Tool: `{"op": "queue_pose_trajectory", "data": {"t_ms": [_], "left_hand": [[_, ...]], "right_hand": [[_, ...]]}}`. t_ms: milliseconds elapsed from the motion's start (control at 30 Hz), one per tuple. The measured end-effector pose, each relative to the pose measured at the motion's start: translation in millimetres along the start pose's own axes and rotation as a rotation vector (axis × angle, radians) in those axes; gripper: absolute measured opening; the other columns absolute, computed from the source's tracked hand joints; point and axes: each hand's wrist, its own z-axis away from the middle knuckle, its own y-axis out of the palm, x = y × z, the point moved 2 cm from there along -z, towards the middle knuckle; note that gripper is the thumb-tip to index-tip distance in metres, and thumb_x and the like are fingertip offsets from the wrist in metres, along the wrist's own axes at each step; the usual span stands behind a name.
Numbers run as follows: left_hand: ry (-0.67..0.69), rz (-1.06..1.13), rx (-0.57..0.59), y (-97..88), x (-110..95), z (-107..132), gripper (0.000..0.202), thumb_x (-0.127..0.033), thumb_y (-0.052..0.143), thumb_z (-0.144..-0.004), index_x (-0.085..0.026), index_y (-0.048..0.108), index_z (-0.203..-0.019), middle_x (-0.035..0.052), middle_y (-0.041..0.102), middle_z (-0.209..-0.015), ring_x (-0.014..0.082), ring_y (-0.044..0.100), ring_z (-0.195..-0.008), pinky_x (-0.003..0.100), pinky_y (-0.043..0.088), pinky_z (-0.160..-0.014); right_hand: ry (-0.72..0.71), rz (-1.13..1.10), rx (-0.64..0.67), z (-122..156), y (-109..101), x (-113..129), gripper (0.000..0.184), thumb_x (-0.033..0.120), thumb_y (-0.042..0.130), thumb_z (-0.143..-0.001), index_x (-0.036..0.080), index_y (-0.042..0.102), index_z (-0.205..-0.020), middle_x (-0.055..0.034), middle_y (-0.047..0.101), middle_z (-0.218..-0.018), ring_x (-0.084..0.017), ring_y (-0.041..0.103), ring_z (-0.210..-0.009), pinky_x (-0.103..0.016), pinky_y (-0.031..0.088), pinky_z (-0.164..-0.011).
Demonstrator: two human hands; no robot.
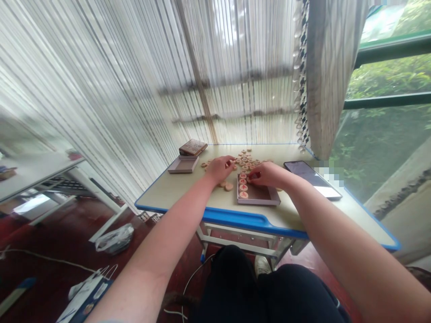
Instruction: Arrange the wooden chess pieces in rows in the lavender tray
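Several round wooden chess pieces (245,159) lie scattered on a small desk (188,193) with a blue rim. My left hand (218,168) rests among the loose pieces, fingers curled and pinching one disc. My right hand (267,174) is over the far end of a shallow brown box tray (261,194), fingers pinched on a piece. A few pieces with red marks (243,188) sit in a column along the tray's left side. Two loose discs (226,185) lie just left of the tray.
A second shallow tray (183,165) and a wooden box lid (192,146) sit at the desk's far left. A dark phone (311,178) lies at the right. Striped curtains hang behind the desk. A plastic bag (114,239) and cables lie on the red floor at left.
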Motion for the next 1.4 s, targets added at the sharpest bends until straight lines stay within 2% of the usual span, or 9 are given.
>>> {"op": "queue_pose_trajectory", "data": {"t_ms": [267,433,633,767,900,1100,1233,1400], "left_hand": [[-0.018,-0.027,0.041,2.5,0,-1,0.029,-0.031,0.049,-0.082,-0.020,0.062,-0.104,0.0040,0.067,-0.090,0.0160,0.059,-0.080,0.028,0.046,-0.077],[0.038,-0.096,0.093,7.4,3,-3,0.029,-0.020,0.045,-0.081,-0.020,0.064,-0.102,0.0050,0.064,-0.102,0.0187,0.055,-0.098,0.031,0.041,-0.091],[0.006,-0.115,0.133,18.0,18,-12,0.049,-0.012,0.040,-0.078,-0.014,0.047,-0.126,0.0085,0.052,-0.126,0.0194,0.046,-0.116,0.030,0.034,-0.101],[0.041,-0.137,0.230,25.1,23,-18,0.047,-0.023,0.035,-0.085,-0.015,0.043,-0.130,0.0085,0.049,-0.132,0.0182,0.043,-0.121,0.030,0.030,-0.103],[0.103,-0.160,0.312,28.1,21,-20,0.043,-0.040,0.033,-0.088,-0.021,0.051,-0.123,0.0051,0.054,-0.127,0.0187,0.045,-0.119,0.031,0.030,-0.101],[0.060,-0.208,0.213,23.7,19,-18,0.038,-0.030,0.034,-0.088,-0.017,0.059,-0.113,0.0092,0.061,-0.106,0.0193,0.053,-0.101,0.031,0.037,-0.092],[0.030,-0.240,0.210,24.4,20,-16,0.033,-0.028,0.038,-0.086,-0.018,0.065,-0.103,0.0089,0.061,-0.096,0.0201,0.053,-0.095,0.032,0.039,-0.089],[0.026,-0.207,0.142,22.7,20,-17,0.027,-0.025,0.044,-0.082,-0.018,0.067,-0.091,0.0086,0.063,-0.094,0.0210,0.054,-0.095,0.033,0.039,-0.089]], "right_hand": [[0.027,0.003,-0.053,1,0,3,0.020,0.037,0.059,-0.070,0.026,0.070,-0.082,-0.0004,0.065,-0.067,-0.014,0.054,-0.059,-0.024,0.036,-0.053],[0.044,-0.009,-0.057,1,1,3,0.018,0.035,0.060,-0.068,0.025,0.070,-0.079,-0.0002,0.065,-0.067,-0.013,0.053,-0.057,-0.024,0.035,-0.052],[0.068,-0.038,-0.030,3,-4,2,0.019,0.038,0.060,-0.068,0.025,0.069,-0.078,0.0000,0.063,-0.065,-0.013,0.052,-0.057,-0.024,0.034,-0.052],[0.124,-0.067,-0.122,5,-10,-3,0.026,0.043,0.057,-0.071,0.024,0.069,-0.083,-0.0014,0.064,-0.070,-0.013,0.052,-0.060,-0.024,0.035,-0.054],[0.127,-0.059,-0.203,4,-10,-6,0.032,0.039,0.056,-0.072,0.023,0.065,-0.098,-0.0020,0.064,-0.073,-0.014,0.053,-0.061,-0.024,0.035,-0.055],[0.222,-0.066,-0.323,2,-8,-16,0.046,0.031,0.053,-0.074,0.023,0.052,-0.119,-0.0019,0.063,-0.073,-0.015,0.053,-0.062,-0.025,0.035,-0.054],[0.220,-0.066,-0.311,2,-8,-18,0.046,0.030,0.053,-0.074,0.023,0.051,-0.120,-0.0018,0.063,-0.074,-0.015,0.053,-0.063,-0.025,0.035,-0.054],[0.201,-0.065,-0.301,3,-8,-16,0.040,0.032,0.051,-0.076,0.023,0.055,-0.114,-0.0025,0.063,-0.075,-0.015,0.054,-0.064,-0.026,0.037,-0.055]]}}
